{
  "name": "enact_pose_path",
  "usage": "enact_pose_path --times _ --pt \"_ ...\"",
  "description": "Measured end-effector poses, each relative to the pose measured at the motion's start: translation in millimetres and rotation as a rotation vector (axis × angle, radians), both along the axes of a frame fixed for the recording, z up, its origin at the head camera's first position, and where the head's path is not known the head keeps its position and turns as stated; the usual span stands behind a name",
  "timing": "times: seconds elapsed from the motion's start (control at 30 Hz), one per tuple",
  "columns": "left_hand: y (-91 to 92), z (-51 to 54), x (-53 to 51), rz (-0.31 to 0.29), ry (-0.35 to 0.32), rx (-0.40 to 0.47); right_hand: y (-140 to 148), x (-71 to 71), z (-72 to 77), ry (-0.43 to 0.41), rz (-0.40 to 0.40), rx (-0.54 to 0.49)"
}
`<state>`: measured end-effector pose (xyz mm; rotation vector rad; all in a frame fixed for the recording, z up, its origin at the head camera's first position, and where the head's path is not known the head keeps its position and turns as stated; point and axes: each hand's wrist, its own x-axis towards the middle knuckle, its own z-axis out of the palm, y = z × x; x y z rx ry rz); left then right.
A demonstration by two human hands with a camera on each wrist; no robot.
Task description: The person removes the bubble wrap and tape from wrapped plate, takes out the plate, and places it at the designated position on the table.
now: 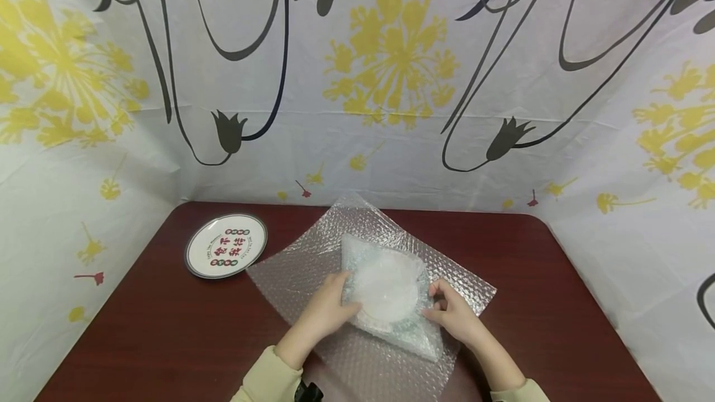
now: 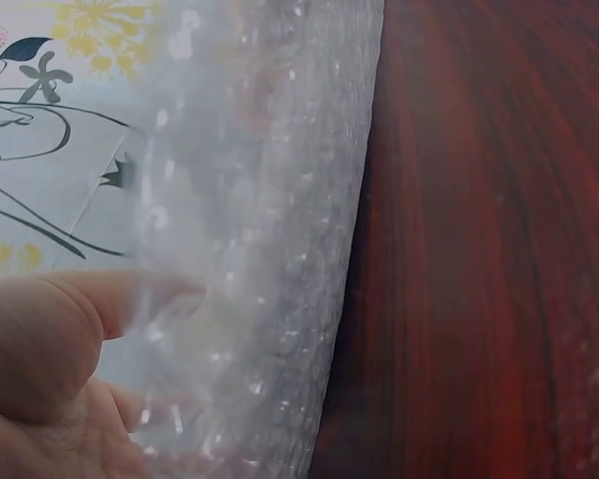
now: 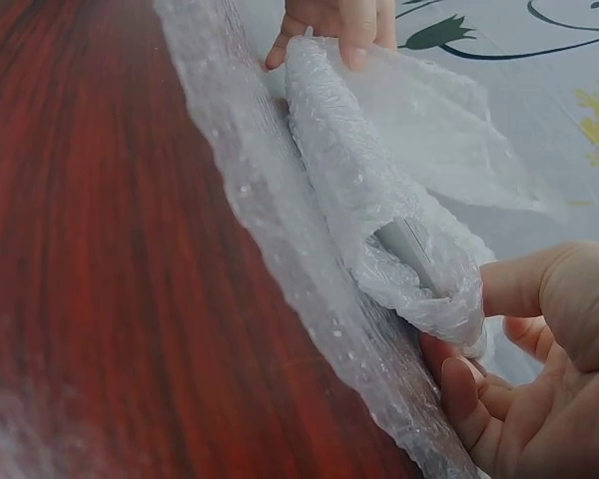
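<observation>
A round pale object (image 1: pixel 386 284) lies wrapped in bubble wrap (image 1: pixel 393 341), on top of a larger bubble wrap sheet (image 1: pixel 301 265) laid at an angle. The left hand (image 1: pixel 326 308) grips the bundle's left side, thumb on top. On the right edge the right hand (image 1: pixel 455 314) pinches the wrap between thumb and fingers. In the right wrist view, a thin grey edge (image 3: pixel 411 257) shows inside the open fold beside the right hand (image 3: pixel 549 369). Bubble wrap partly hides the left hand (image 2: pixel 55 359) in the left wrist view.
A white round disc (image 1: pixel 226 246) with red characters and a dark rim lies at the back left of the dark red table (image 1: pixel 184 334). One corner of the large sheet reaches its edge. A patterned cloth (image 1: pixel 391 166) hangs behind and at both sides.
</observation>
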<state>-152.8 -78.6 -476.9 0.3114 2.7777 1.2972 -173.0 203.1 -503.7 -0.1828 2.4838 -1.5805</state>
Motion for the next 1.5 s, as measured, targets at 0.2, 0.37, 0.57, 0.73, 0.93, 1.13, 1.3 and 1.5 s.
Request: enact_pose_path --times 0.2,0.37,0.57,0.73,0.93,1.13,1.3,1.5 --pt "-4.4 1.6 -1.0 -0.009 0.0 0.026 0.6 -1.0 -0.5 0.008 0.013 0.01" --pt "-9.5 2.2 -3.6 -0.02 0.018 0.062 1.6 -0.2 0.0 0.018 0.028 0.013" --pt "-13.2 1.6 -5.5 0.01 -0.018 0.029 2.5 -0.6 -1.0 0.029 0.036 0.012" --pt "-15.5 2.6 -6.2 0.023 -0.016 0.025 2.8 -0.9 -1.0 0.033 0.034 0.014" --pt "-22.5 4.5 -5.9 0.028 0.02 0.036 3.0 -1.1 -0.5 0.014 0.038 0.028" --pt "-29.6 5.6 -7.5 0.03 0.032 0.043 2.6 -1.3 0.9 0.005 0.034 0.029" --pt "-34.1 6.2 -10.3 0.057 0.001 0.07 2.4 -1.2 1.5 0.009 0.033 0.036" --pt "-40.1 5.3 -15.2 0.143 -0.006 0.077 2.8 -1.6 0.6 0.011 0.038 0.036"
